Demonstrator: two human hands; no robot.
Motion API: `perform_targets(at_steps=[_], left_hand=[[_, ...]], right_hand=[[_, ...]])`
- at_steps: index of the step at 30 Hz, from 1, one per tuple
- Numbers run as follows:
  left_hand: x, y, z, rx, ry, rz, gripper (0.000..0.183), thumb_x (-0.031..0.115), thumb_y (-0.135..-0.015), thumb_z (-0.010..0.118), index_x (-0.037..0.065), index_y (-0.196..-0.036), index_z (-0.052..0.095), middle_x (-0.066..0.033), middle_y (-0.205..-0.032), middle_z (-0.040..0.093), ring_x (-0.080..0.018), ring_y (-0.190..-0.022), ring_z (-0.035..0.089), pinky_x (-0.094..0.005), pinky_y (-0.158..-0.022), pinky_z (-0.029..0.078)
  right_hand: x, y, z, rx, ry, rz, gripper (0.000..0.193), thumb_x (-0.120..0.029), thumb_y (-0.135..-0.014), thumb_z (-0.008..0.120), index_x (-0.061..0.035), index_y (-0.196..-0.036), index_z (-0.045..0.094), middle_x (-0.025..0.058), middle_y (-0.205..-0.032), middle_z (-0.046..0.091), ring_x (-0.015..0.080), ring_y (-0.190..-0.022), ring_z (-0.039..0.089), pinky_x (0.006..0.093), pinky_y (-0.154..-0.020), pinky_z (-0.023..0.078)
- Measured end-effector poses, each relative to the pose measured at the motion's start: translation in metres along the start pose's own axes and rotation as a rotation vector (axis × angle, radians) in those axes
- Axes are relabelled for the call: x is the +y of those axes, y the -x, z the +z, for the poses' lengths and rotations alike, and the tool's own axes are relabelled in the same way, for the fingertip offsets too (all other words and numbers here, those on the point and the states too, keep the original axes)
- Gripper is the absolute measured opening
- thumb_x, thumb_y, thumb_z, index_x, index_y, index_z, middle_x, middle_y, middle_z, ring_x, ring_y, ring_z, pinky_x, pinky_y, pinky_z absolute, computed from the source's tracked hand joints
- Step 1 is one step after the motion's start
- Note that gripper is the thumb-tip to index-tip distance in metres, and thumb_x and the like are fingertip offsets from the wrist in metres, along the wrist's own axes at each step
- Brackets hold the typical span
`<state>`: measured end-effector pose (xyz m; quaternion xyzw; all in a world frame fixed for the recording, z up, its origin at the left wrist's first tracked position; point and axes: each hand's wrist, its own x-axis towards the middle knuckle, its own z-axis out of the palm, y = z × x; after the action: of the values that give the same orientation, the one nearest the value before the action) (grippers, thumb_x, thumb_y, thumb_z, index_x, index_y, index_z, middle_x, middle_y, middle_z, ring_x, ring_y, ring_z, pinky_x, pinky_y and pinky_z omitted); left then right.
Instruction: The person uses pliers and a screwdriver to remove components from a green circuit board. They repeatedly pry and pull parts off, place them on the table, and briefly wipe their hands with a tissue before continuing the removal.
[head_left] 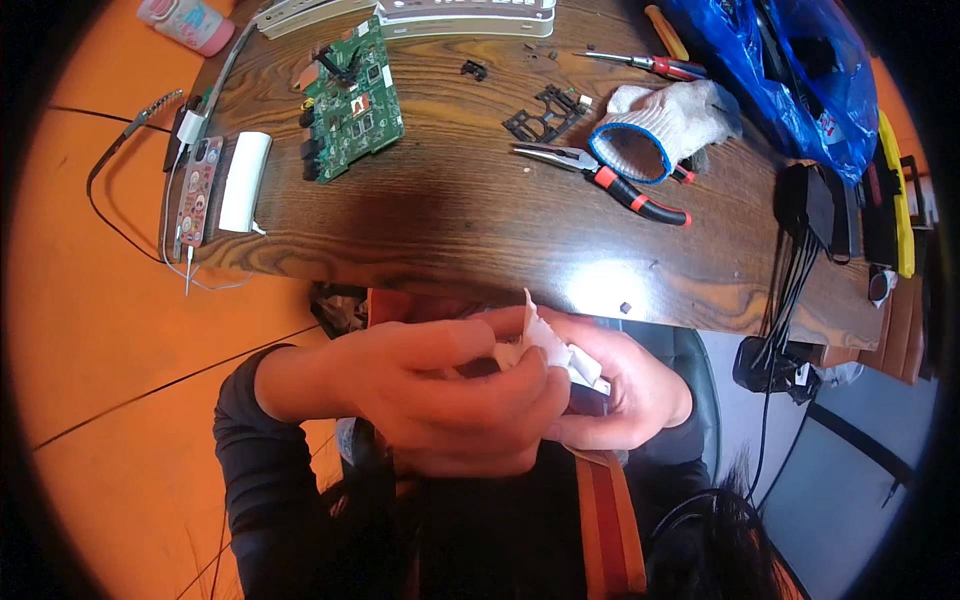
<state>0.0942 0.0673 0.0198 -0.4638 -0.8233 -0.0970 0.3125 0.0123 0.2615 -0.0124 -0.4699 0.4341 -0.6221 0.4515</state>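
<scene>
Both hands are together in front of my body, just off the table's near edge. My left hand (450,395) is closed, its thumb and fingers pinching a crumpled white sheet (545,343) that looks like paper or tissue. My right hand (645,385) curls around a small dark object (588,400), with white folds lying against it. Most of that dark object is hidden by my fingers, so I cannot make out its kind.
On the wooden table (450,235) lie a green circuit board (365,120), pliers (625,190), a screwdriver (650,65), a work glove (670,115) and a black plastic frame (545,115). A phone (200,190) lies left. A blue bag (800,80) and black cables (790,260) are right.
</scene>
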Motion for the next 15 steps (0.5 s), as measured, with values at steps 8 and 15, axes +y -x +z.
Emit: perform_targets(at_steps=[8,15], left_hand=[[0.005,0.006,-0.005,-0.034,0.168,-0.208,0.012,0.015,-0.075,0.057,0.004,-0.078,0.059,-0.0127,-0.098,0.063,-0.0233,-0.094,0.060,-0.0307,-0.075,0.050],[-0.002,0.020,0.016,0.163,0.294,-0.154,0.019,0.004,-0.069,0.067,0.002,-0.086,0.059,-0.0138,-0.103,0.063,-0.0264,-0.091,0.060,-0.0353,-0.072,0.051]], right_hand=[[0.002,-0.001,0.004,0.029,-0.063,0.159,0.073,-0.003,-0.076,0.069,0.0030,-0.137,0.030,0.0139,-0.127,0.047,0.0208,-0.117,0.047,0.0310,-0.099,0.038],[0.000,-0.001,0.004,0.055,-0.024,0.078,0.071,-0.003,-0.077,0.068,0.0017,-0.137,0.031,0.0114,-0.124,0.050,0.0163,-0.116,0.046,0.0304,-0.099,0.037]])
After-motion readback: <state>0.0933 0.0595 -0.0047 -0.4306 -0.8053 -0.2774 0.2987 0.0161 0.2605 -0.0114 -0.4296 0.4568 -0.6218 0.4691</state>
